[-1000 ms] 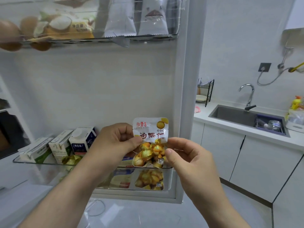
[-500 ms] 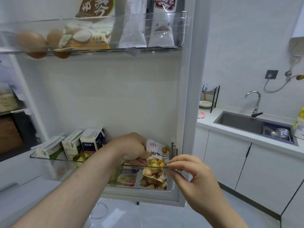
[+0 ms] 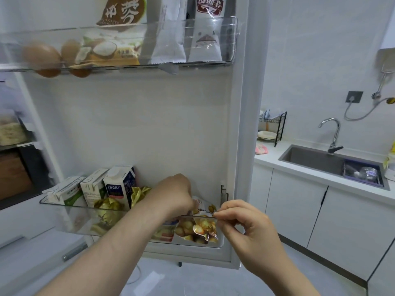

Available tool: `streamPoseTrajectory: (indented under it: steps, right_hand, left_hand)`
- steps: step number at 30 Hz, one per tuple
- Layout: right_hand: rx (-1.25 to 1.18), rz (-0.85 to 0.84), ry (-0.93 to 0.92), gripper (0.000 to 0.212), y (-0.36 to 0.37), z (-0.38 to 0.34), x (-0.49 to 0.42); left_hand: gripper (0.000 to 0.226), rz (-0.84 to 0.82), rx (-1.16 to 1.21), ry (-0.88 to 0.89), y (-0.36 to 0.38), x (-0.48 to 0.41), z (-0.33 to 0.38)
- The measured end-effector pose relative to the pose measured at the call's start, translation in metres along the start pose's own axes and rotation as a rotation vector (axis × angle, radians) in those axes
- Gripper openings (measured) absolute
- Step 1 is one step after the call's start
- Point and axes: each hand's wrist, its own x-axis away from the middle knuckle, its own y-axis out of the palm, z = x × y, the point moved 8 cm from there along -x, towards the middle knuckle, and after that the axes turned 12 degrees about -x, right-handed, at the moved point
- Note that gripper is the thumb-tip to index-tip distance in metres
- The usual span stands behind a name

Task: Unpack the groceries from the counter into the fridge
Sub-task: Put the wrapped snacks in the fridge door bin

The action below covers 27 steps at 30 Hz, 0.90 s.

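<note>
Pinching packet (image 3: 202, 227) between left hand (image 3: 175, 195), right hand (image 3: 245, 226)

The left hand (image 3: 173, 195) shows only its back and knuckles. Its fingertips dip out of sight behind them, at the top of the snack packet (image 3: 203, 228), so its hold there cannot be judged. The packet's print is smeared, and its upper left part sits behind that hand. Both forearms (image 3: 111, 253) run off the frame at 6 o'clock. At 12 o'clock the brown-labelled pack (image 3: 124, 11) and two white sachets (image 3: 171, 35) are cut by the top edge. The eggs (image 3: 41, 56) at 10 o'clock are blurred, as is a pale container (image 3: 9, 131) at 9 o'clock. At 3 o'clock a yellow bottle (image 3: 392, 149) is mostly cropped — and the sink basket (image 3: 345, 169) holds things too small to name.
</note>
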Motion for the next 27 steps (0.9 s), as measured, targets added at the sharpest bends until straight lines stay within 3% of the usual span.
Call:
streamPoseTrajectory:
  steps: [3, 7, 9, 14, 16, 22, 27]
  right_hand:
    - [-0.039, 0.022, -0.017, 0.023, -0.002, 0.0, 0.004]
    - [-0.072, 0.169, 0.034, 0.026, -0.024, 0.012, 0.006]
    - [-0.061, 0.265, 0.03, 0.025, -0.039, 0.017, -0.001]
    - [-0.055, 0.264, 0.215, 0.042, -0.05, 0.052, -0.033]
    - [-0.063, 0.239, 0.226, 0.05, -0.049, 0.061, -0.049]
    - [-0.237, 0.128, 0.145, 0.032, -0.046, 0.07, -0.074]
    - [-0.203, 0.151, 0.089, 0.052, -0.048, 0.08, -0.074]
  left_hand:
    - [0.038, 0.227, 0.055, 0.044, -0.018, 0.027, -0.003]
    - [0.067, 0.464, 0.145, 0.1, -0.013, 0.067, -0.006]
    - [0.076, 0.556, 0.049, 0.189, -0.003, 0.073, -0.004]
    - [0.057, 0.796, -0.113, 0.265, -0.006, 0.083, 0.003]
    - [0.05, 0.849, -0.103, 0.27, -0.009, 0.086, 0.005]
    - [0.042, 0.907, -0.076, 0.256, -0.009, 0.088, 0.011]
    - [0.051, 0.901, -0.054, 0.218, -0.004, 0.088, 0.006]
